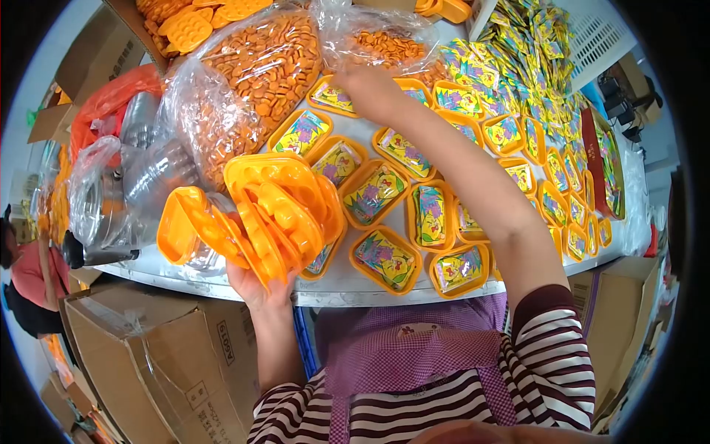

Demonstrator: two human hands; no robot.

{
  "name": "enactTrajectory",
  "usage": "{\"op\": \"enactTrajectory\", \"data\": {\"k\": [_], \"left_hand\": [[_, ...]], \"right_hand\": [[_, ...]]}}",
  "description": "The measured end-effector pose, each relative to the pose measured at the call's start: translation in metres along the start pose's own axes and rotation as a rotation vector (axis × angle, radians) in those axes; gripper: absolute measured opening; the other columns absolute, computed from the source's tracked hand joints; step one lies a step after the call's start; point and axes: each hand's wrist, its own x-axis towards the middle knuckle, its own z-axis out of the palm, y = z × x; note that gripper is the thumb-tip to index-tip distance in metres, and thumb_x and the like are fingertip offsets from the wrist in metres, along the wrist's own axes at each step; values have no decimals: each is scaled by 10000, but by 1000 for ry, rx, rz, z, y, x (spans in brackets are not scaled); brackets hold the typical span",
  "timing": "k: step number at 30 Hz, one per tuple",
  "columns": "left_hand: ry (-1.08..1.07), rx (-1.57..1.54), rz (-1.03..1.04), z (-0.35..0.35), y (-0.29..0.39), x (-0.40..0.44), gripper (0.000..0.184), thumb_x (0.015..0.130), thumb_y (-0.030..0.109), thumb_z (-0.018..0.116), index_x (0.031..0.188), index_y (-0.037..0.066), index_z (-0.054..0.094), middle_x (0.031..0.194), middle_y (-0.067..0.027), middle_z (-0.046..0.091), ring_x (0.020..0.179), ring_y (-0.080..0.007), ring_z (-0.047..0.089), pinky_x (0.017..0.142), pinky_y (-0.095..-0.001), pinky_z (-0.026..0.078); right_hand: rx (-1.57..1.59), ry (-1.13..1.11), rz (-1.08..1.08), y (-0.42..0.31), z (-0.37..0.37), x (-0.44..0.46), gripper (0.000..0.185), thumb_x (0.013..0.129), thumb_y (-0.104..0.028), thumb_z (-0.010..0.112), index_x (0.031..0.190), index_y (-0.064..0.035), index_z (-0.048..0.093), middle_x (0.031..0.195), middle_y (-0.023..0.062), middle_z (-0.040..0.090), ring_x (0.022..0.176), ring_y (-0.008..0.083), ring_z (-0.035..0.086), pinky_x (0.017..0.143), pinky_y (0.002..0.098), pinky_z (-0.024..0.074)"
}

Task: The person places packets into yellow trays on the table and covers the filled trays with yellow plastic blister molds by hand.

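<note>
Head view: my left hand's [257, 292] fingers pinch fanned orange trays [285, 211] above them; my nearer right hand [370, 96], fingers' closure untellable, has a filled tray [330, 109] just leftward, long axis pointing toward it.

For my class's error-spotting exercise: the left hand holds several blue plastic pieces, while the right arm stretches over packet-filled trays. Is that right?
Not quite: the plastic pieces in the left hand are orange, not blue, the head view shows. The rest stands.
</note>
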Motion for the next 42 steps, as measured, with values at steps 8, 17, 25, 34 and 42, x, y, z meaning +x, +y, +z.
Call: {"op": "enactTrajectory", "data": {"k": [8,17,25,34,42], "left_hand": [[117,141,-17,5,-9,7,483,897,252,495,1313,39,376,1289,-140,463,1195,-303,442,1007,-477,354],[157,614,31,40,-37,30,387,911,155,506,1261,23,406,1222,-113,508,1099,-220,525,918,-380,449],[95,595,65,39,-45,38,317,879,71,555,1182,13,481,1147,-114,556,1037,-206,562,859,-362,493],[221,549,179,26,-31,36,336,878,44,541,1207,42,469,1132,-121,558,1028,-211,560,879,-369,486],[257,574,193,25,-29,33,341,881,34,528,1215,35,459,1152,-124,544,1050,-213,547,897,-367,470]], "right_hand": [[581,117,5,-37,-55,-18,210,843,-202,589,1017,-93,630,888,78,601,811,190,570,721,303,457],[913,-25,65,-97,-98,-50,343,838,-325,612,1053,-58,602,826,0,567,719,74,495,602,237,401],[1110,170,196,-94,-82,-26,283,827,-290,619,842,-8,599,642,48,567,533,124,513,514,279,413],[603,300,334,22,-55,-28,263,866,-196,586,1079,-43,591,880,56,645,765,134,582,689,256,467],[453,33,395,33,0,-11,282,796,-176,660,1014,-19,575,916,146,631,829,222,598,745,324,461]]}}
